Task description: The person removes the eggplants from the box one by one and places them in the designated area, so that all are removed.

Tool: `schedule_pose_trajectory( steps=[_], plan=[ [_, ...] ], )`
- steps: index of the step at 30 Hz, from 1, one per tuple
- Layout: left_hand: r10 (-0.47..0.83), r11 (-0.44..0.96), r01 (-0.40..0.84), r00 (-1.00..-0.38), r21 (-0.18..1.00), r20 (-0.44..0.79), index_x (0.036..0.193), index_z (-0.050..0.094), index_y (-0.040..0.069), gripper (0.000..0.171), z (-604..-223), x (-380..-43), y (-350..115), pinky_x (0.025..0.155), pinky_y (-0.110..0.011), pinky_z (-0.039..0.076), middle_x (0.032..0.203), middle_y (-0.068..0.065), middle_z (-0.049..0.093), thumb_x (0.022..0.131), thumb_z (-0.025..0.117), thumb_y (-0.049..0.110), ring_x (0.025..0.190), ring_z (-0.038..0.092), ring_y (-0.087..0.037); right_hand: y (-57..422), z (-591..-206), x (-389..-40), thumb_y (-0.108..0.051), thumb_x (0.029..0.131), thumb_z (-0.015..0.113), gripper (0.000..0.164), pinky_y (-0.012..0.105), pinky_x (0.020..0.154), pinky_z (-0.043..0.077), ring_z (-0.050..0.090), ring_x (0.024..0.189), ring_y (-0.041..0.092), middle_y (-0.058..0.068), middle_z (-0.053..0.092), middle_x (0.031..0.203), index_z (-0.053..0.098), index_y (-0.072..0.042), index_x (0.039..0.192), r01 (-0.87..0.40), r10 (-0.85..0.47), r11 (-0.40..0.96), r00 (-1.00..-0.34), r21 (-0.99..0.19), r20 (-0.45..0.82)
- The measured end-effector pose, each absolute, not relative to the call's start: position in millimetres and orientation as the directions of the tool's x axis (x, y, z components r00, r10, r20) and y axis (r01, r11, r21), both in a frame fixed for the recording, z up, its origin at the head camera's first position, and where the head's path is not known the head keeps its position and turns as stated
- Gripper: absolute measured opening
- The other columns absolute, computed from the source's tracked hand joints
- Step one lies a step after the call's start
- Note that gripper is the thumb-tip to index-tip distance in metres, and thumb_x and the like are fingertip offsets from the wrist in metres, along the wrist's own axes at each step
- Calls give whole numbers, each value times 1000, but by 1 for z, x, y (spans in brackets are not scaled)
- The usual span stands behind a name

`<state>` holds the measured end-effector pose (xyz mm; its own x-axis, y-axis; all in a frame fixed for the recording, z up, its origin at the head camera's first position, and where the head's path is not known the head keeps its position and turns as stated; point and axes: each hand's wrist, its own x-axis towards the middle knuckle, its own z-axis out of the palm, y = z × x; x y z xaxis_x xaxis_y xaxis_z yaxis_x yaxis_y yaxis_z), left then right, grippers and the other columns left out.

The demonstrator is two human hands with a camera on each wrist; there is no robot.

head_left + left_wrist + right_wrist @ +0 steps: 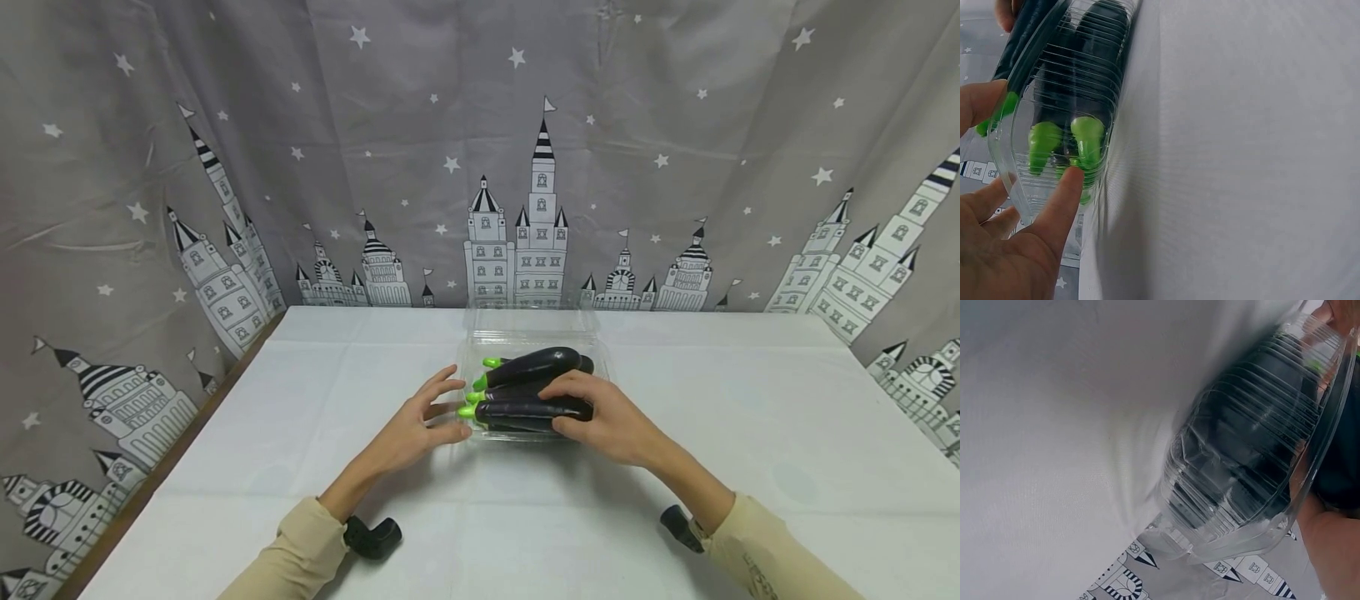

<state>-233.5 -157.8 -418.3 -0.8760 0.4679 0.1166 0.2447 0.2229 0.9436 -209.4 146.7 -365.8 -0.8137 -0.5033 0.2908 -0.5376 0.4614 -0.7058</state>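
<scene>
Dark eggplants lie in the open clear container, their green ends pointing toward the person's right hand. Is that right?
Not quite: the head view shows the green ends pointing toward the left hand, not the right hand. The dark eggplants do lie in the open clear container.

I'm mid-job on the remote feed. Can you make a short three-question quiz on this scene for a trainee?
1. Fill in: The eggplants lie in a clear container on a ____ cloth.
2. Which hand is nearer the green stems? A) right B) left
3. True or false: the container's lid is closed.

Key:
1. White
2. B, the left hand
3. False; the lid is open.
</scene>
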Motion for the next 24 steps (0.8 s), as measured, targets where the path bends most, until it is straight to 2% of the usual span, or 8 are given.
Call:
schedule_pose_trajectory(
  steps=[12, 24],
  plan=[
    [466, 239, 251, -877, 938, 116, 145, 41, -2, 68, -419, -234, -158, 105, -55, 40, 163, -7, 13, 88, 73, 15, 134, 41, -46, 149, -366, -210, -5, 81, 72, 35, 53, 101, 42, 55, 119, 30, 4, 65, 124, 70, -11, 115, -544, -530, 483, -806, -687, 265],
    [464, 236, 256, -877, 937, 123, 145, 42, -1, 67, -419, -234, -158, 104, -54, 41, 163, -8, 14, 88, 73, 15, 133, 42, -45, 151, -367, -208, -6, 84, 72, 37, 48, 95, 46, 56, 110, 25, 1, 65, 122, 68, -14, 120, -538, -510, 456, -811, -709, 287]
  ],
)
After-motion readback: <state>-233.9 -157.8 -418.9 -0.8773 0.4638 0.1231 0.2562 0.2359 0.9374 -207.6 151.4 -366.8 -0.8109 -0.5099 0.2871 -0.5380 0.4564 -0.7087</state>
